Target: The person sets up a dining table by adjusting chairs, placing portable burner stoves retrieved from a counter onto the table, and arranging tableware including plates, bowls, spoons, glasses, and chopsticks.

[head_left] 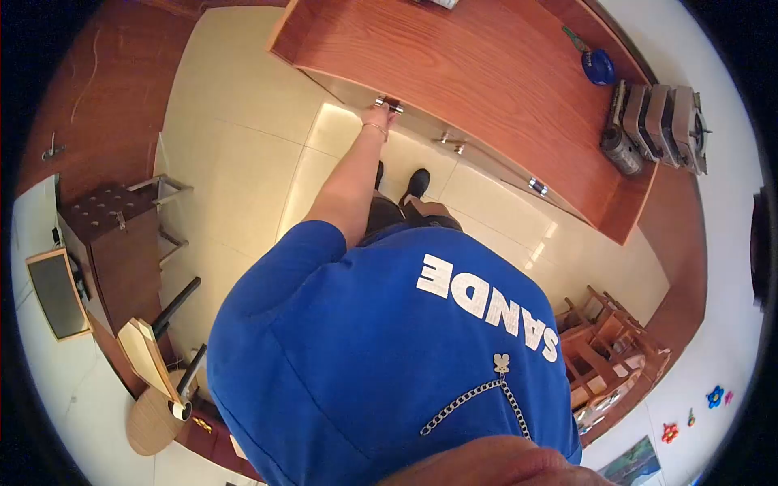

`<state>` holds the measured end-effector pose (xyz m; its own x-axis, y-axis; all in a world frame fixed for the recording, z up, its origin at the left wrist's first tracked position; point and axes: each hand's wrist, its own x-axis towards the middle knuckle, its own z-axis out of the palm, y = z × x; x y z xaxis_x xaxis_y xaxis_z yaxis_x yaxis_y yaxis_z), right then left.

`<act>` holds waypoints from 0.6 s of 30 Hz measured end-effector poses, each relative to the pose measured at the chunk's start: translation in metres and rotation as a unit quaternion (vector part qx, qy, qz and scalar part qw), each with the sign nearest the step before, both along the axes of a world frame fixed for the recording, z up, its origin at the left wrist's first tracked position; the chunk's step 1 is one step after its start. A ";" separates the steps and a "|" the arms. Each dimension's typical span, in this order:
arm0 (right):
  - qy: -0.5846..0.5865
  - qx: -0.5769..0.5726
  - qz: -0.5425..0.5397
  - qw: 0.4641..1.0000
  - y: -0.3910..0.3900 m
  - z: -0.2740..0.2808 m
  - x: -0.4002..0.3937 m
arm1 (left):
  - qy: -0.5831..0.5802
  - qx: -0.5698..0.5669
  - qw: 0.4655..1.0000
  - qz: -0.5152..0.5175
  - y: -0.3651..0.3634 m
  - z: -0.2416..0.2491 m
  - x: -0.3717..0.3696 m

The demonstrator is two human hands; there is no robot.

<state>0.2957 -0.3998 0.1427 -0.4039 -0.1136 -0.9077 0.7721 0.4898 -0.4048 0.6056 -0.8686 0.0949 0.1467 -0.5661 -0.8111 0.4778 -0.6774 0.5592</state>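
Reaches forward with the left hand (378, 116) to the metal handle (390, 105) on the front of the wooden cabinet (454, 73), near twelve o'clock. Has fingers closed on that handle, clamped there just below the cabinet's top edge, with part of the grip hidden. Cannot tell the grip of the right hand, out of view. Stands on pale floor tiles (235, 154) in black shoes (418, 183), just below the cabinet front, and wears a blue T-shirt (389, 324) with white lettering and a metal chain (466, 399). Shows another handle (537, 186) on the same front toward two o'clock, with a blue round object (598, 67) on the cabinet top between one and two. Includes a wooden chair (604, 356) at four o'clock and a dark brown box (121, 251) at nine
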 end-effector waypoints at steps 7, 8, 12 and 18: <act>-0.008 0.021 -0.003 1.000 -0.006 0.030 0.055 | 0.003 0.004 1.000 0.011 0.004 0.008 -0.002; -0.009 0.022 -0.004 1.000 -0.010 0.032 0.060 | -0.004 0.003 1.000 0.002 0.004 0.005 -0.001; 0.000 0.014 -0.005 1.000 -0.038 0.041 0.068 | -0.049 -0.024 0.997 -0.046 -0.004 0.001 -0.002; -0.004 -0.033 0.102 0.994 -0.107 0.065 0.074 | -0.068 -0.034 0.995 -0.058 0.004 0.013 0.002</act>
<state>0.3695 -0.5067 0.2079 -0.3597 -0.2513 -0.8986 0.6627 0.6091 -0.4356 0.6073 -0.8648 0.1081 0.1834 -0.6383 -0.7477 0.3162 -0.6818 0.6596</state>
